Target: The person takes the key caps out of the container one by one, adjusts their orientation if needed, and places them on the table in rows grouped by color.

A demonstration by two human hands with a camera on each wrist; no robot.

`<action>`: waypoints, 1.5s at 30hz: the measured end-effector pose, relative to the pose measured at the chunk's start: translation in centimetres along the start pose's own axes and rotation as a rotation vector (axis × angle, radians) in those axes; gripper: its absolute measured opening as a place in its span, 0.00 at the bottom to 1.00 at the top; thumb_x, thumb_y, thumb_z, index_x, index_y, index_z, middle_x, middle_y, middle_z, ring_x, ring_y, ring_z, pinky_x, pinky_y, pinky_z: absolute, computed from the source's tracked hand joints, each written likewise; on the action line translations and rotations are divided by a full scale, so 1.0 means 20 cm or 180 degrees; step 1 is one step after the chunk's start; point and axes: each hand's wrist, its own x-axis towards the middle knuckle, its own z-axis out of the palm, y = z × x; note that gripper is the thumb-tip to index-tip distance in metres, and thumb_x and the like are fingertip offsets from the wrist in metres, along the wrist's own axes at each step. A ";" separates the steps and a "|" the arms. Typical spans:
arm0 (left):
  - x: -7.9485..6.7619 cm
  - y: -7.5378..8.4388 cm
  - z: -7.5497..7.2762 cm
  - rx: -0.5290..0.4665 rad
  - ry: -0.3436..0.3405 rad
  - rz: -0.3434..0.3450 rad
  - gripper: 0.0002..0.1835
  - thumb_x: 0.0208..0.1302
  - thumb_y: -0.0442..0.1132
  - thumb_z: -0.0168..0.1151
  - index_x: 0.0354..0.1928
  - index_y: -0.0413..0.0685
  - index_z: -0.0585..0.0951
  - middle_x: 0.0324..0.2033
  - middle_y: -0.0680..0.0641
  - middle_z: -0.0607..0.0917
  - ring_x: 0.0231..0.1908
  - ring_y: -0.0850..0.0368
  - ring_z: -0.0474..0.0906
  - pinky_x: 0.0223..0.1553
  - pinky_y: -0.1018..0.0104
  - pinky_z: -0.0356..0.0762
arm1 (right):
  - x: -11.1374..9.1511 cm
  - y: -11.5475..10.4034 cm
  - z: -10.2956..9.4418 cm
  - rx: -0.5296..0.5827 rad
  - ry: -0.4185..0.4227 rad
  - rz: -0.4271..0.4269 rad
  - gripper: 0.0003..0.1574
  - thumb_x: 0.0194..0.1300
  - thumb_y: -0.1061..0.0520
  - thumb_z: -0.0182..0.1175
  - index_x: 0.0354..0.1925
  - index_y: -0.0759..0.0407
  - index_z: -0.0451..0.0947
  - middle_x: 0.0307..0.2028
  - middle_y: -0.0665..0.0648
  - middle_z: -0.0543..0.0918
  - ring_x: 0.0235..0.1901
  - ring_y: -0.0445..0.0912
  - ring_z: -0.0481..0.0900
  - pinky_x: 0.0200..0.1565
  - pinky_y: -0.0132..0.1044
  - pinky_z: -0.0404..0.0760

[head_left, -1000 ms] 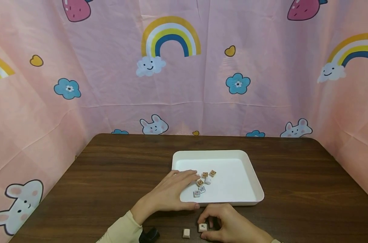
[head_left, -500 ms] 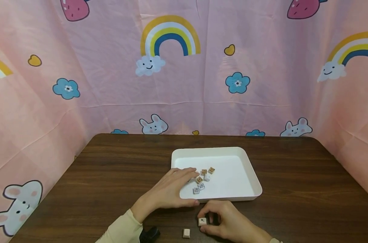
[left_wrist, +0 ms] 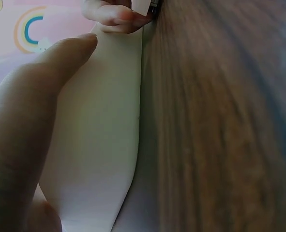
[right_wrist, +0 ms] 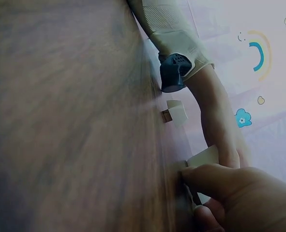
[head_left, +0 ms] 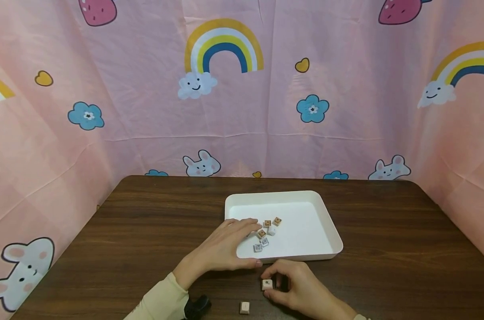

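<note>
My left hand [head_left: 222, 246] holds the front left corner of a white tray [head_left: 314, 213]. Its fingers reach over the left side and its thumb lies along the outer front wall, close up in the left wrist view. Several small keycaps, some gold-brown [head_left: 277, 221] and some whitish [head_left: 258, 248], lie in the tray's left half. Just in front of the tray, my right hand [head_left: 299, 284] pinches a cream keycap [head_left: 267, 285] with a dark mark between thumb and index finger. Another cream keycap [head_left: 244, 307] sits alone on the table nearer me, also visible in the right wrist view.
The dark wood table [head_left: 166, 213] reaches back to a pink patterned curtain [head_left: 242, 111], which also closes both sides. A black device [head_left: 198, 306] is at my left wrist, left of the lone keycap.
The tray has slid slightly away from me together with my left hand. My right hand has carried its pinched keycap forward too. The lone keycap stays in place.
</note>
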 end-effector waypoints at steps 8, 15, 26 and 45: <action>0.01 -0.01 -0.02 -0.0040 -0.0098 -0.0061 0.45 0.59 0.69 0.67 0.73 0.54 0.70 0.73 0.50 0.71 0.73 0.56 0.64 0.76 0.51 0.55 | 0.00 0.00 0.00 -0.0111 0.0164 0.0110 0.18 0.55 0.60 0.77 0.42 0.46 0.83 0.30 0.39 0.80 0.28 0.28 0.73 0.27 0.23 0.74; 0.03 -0.04 -0.02 -0.0151 -0.0093 0.0007 0.45 0.59 0.68 0.67 0.72 0.53 0.71 0.73 0.49 0.71 0.74 0.54 0.62 0.77 0.53 0.52 | 0.01 0.00 0.00 -0.0113 0.0180 0.0141 0.17 0.56 0.60 0.76 0.42 0.46 0.83 0.31 0.39 0.81 0.29 0.28 0.74 0.28 0.24 0.75; 0.03 -0.05 -0.02 -0.0194 -0.0045 0.0054 0.43 0.59 0.67 0.68 0.71 0.53 0.72 0.72 0.49 0.73 0.74 0.53 0.63 0.77 0.52 0.53 | 0.01 -0.02 -0.01 -0.0210 0.0098 0.0132 0.18 0.57 0.56 0.77 0.45 0.45 0.83 0.38 0.38 0.82 0.33 0.30 0.75 0.34 0.26 0.78; 0.03 -0.06 -0.01 -0.0100 -0.0100 -0.0012 0.44 0.59 0.70 0.66 0.72 0.55 0.71 0.72 0.53 0.72 0.74 0.55 0.64 0.76 0.52 0.55 | 0.06 -0.10 0.10 -0.0523 -0.0220 -0.1019 0.09 0.63 0.47 0.73 0.43 0.42 0.87 0.40 0.36 0.88 0.31 0.29 0.67 0.34 0.13 0.62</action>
